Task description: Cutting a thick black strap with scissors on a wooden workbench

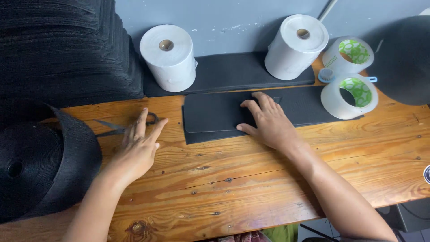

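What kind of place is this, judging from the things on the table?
Probably a small craft or sewing workshop. A worn wooden workbench holds flat black fabric strips, a big roll of black webbing, scissors near the left hand, and clear tape rolls.

We see no signs or screens. One white paper roll (296, 46) at the back of the worktop (251, 179) wears a clear plastic wrapper. Two clear tape rolls (350, 89) at back right carry round green-and-white printed core labels. A small round sticker (427, 174), dark blue and white, sits at the right edge, cut off.
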